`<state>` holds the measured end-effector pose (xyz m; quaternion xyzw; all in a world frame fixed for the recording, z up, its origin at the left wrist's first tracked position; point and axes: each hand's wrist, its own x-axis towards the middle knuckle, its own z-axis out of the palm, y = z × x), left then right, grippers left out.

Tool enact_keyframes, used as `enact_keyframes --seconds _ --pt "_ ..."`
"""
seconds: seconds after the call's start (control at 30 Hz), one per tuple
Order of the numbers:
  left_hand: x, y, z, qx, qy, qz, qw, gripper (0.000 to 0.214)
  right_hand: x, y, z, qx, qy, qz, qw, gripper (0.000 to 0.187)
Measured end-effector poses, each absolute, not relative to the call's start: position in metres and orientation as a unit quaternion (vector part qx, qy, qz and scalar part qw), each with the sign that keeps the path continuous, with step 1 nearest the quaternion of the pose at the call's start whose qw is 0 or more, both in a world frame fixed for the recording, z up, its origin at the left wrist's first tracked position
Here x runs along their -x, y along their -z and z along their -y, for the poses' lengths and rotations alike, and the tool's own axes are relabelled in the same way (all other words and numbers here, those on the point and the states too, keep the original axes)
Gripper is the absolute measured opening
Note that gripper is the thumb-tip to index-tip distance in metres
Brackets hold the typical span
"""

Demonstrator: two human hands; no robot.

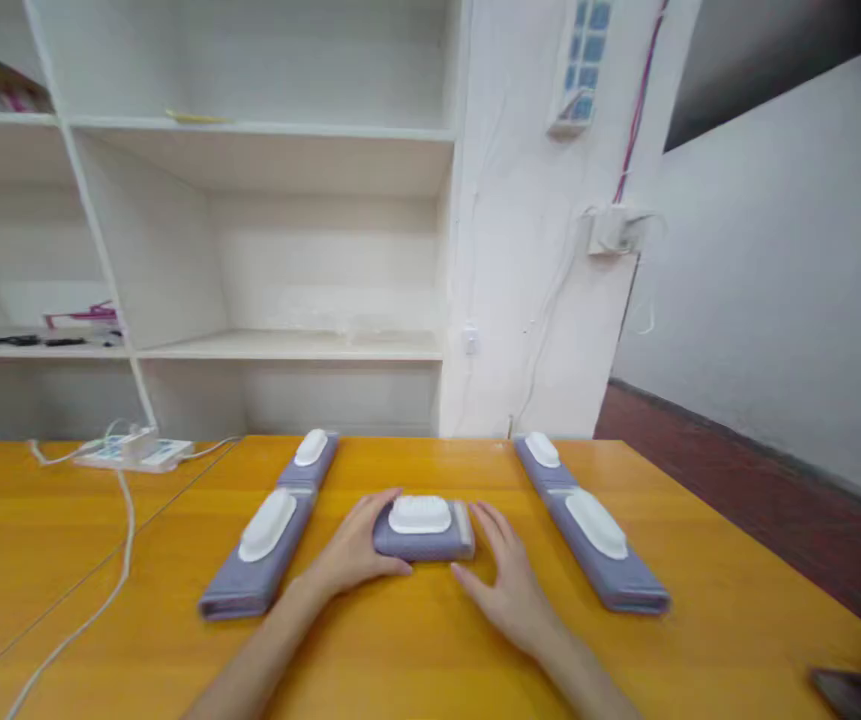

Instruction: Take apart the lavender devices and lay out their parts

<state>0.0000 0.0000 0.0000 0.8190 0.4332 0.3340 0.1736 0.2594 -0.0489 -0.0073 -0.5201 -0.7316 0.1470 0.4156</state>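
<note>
A short purple block [422, 542] with a white oval pad [419, 514] on top lies in the middle of the orange table [415, 660]. My left hand [359, 550] rests against its left side, fingers curled round the end. My right hand [509, 580] lies at its right side with fingers stretched out and touching the block's right end. A long purple strip [269, 540] with two white pads lies to the left. A matching long strip [587, 530] lies to the right.
A white power strip [134, 452] with cables sits at the table's back left, and a white cable [111, 590] trails toward the front. White shelves [250, 345] stand behind the table. A dark object [857, 690] shows at the front right corner. Dark red floor lies to the right.
</note>
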Motion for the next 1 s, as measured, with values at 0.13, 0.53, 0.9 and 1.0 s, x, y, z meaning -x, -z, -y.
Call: enact_keyframes --seconds 0.13,0.53,0.9,1.0 --pt "0.006 -0.003 0.008 -0.817 -0.335 -0.426 0.194 0.106 -0.263 0.007 0.051 0.507 -0.234 0.732 0.391 0.095" --pt "-0.022 -0.022 0.024 -0.857 -0.317 -0.394 0.103 0.090 -0.254 -0.010 0.054 0.487 -0.203 0.769 0.362 0.085" --pt "-0.025 -0.024 0.024 -0.845 -0.335 -0.410 0.073 0.076 -0.261 -0.031 0.057 0.475 -0.127 0.812 0.315 0.069" --pt "-0.019 -0.021 0.021 -0.832 -0.348 -0.428 0.058 0.075 -0.269 -0.026 0.054 0.506 -0.079 0.796 0.322 0.056"
